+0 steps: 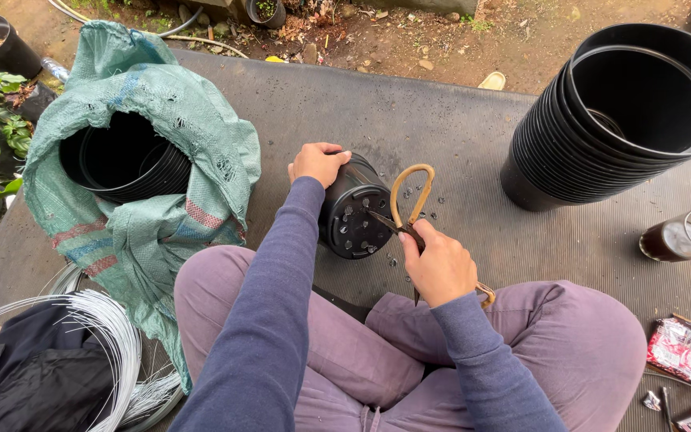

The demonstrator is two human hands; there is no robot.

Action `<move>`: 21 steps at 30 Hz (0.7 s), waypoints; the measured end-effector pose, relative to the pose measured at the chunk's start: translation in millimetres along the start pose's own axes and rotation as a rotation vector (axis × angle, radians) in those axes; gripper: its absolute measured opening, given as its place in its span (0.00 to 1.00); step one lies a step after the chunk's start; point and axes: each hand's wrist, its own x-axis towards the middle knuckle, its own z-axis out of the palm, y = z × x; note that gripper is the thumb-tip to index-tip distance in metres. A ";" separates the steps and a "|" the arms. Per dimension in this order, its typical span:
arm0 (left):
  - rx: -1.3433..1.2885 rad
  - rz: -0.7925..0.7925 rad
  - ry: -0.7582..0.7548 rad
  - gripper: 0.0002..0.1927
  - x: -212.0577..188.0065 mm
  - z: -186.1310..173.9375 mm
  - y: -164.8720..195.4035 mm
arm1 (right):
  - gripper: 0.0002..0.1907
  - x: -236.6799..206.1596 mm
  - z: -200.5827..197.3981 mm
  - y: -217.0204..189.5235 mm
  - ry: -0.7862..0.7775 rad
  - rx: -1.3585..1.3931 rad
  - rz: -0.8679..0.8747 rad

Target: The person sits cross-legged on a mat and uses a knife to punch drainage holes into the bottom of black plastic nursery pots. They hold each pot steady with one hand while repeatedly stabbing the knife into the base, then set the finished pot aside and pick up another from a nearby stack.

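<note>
Scissor blades vanish behind the right hand (440, 268) gripping the scissors (411, 216), left hand (318, 162) clasping the black pot (353, 212) (dark mat (441, 128), dirt beyond).

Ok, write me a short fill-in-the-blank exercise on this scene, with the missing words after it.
1. The left hand steadies a small ____ plastic pot lying on its side.
2. The right hand holds ____ with looped yellow handles against the pot's base.
3. More pots sit inside a green woven ____.

Missing words: black; scissors; sack
</note>
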 end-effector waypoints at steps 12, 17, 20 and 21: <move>0.107 0.018 -0.007 0.18 -7.2 5.4 12.9 | 0.12 -8.2 -4.9 -3.4 -0.001 -0.082 -0.027; 0.104 0.038 0.035 0.18 -12.7 -2.1 14.3 | 0.12 -3.5 -3.0 7.9 -0.051 -0.019 0.026; 0.109 0.043 0.063 0.20 -17.4 -8.5 10.2 | 0.15 11.2 -8.6 22.2 -0.021 0.232 0.057; 0.106 0.044 0.081 0.22 -18.0 -10.6 9.5 | 0.15 18.3 -12.1 26.9 0.007 0.344 0.064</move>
